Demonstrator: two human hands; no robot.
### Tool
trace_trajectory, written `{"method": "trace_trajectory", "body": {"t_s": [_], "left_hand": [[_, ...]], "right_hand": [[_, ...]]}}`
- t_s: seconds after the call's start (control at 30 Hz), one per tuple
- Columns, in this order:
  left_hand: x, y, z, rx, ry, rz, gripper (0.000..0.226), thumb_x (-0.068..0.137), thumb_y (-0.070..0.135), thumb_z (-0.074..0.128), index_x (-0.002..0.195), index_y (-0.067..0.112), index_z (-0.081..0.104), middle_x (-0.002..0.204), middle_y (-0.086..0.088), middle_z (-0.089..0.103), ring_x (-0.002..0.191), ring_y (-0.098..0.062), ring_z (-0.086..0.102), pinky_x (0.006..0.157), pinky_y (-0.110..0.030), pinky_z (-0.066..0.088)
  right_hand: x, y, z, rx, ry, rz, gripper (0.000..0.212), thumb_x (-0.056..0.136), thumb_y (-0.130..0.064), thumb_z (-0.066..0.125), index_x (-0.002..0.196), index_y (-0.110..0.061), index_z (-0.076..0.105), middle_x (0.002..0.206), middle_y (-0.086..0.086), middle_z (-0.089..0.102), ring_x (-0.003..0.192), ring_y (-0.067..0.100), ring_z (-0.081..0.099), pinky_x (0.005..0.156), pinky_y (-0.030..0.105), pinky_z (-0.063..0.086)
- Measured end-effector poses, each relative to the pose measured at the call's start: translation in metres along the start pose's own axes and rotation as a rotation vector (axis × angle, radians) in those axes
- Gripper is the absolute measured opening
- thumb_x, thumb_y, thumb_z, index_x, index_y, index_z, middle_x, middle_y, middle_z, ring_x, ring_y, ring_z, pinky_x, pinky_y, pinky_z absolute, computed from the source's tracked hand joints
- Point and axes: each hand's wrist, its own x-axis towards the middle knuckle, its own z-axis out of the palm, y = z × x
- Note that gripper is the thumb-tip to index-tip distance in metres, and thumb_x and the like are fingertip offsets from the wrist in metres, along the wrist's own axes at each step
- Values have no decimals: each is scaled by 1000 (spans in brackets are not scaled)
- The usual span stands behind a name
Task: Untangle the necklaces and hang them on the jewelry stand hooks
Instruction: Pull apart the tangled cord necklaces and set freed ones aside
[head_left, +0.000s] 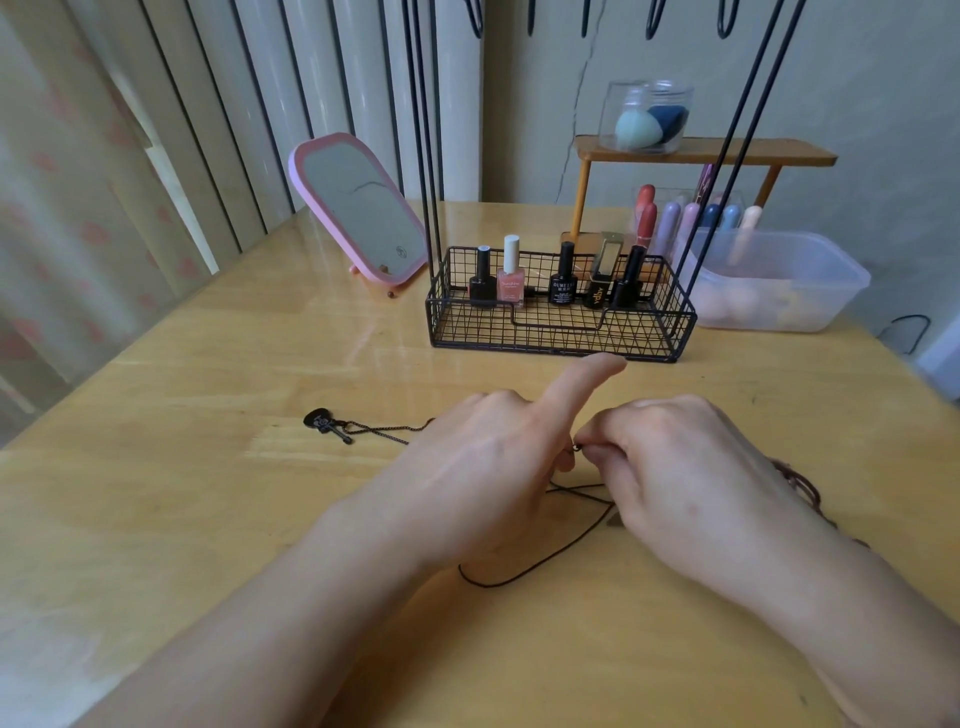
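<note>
Tangled thin black cords (524, 566) lie on the wooden table under both hands. A black guitar pendant (326, 423) on a dark chain lies to the left of my left hand. My left hand (483, 462) has its index finger stretched forward while its other fingers curl down onto the cord. Close beside it, my right hand (680, 462) pinches a small bead or clasp on the cord. The black wire jewelry stand (558, 343) sits just beyond the hands; its rods rise to hooks (475, 18) at the top edge. A brown braided cord (795, 480) shows by my right wrist.
Nail polish bottles (511, 278) stand in the stand's basket. A pink mirror (358, 208) leans at the back left. A clear plastic tub (779, 280) and a small wooden shelf (701, 150) with a jar of sponges are at the back right.
</note>
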Motion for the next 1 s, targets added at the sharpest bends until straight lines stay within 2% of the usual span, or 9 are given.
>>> {"method": "trace_trajectory", "body": {"t_s": [0.2,0.33,0.5,0.67,0.87,1.0], "left_hand": [[2,-8,-1,-120,30,-49,84,84,-7,55,141,43,18,86,11,73,81,-6,68,73,-34,58],[1,-10,-1,-132,50,-62,84,83,-9,57,140,41,20,85,11,74,82,-1,67,75,-28,56],[1,-8,0,-120,48,-60,84,84,-9,55,139,43,19,86,11,74,82,0,66,74,-30,57],[2,-7,0,-95,48,-52,83,85,-7,56,140,43,18,85,10,74,79,-3,65,71,-35,57],[2,-4,2,-68,41,-70,81,86,-3,52,139,46,15,85,7,72,80,-16,66,67,-39,57],[2,0,3,13,36,-37,80,86,-1,53,139,43,12,89,5,72,82,-23,67,66,-39,57]], "right_hand": [[0,3,-1,48,51,-39,17,92,-17,57,87,-21,73,79,-3,70,77,22,64,68,38,54],[0,1,-1,104,81,-47,16,90,-16,61,87,-23,75,77,-4,69,75,20,63,65,37,53],[0,0,1,72,61,-48,17,91,-16,58,88,-22,74,78,-3,69,76,22,63,67,39,54],[0,-2,1,42,31,-29,18,92,-18,55,90,-22,72,81,-2,69,80,25,63,70,40,53],[1,-4,1,16,9,-1,19,92,-17,53,93,-22,72,84,-2,70,82,23,65,72,39,54],[1,-6,1,16,31,31,19,92,-16,56,95,-22,73,87,-2,72,85,23,66,73,37,55]]}}
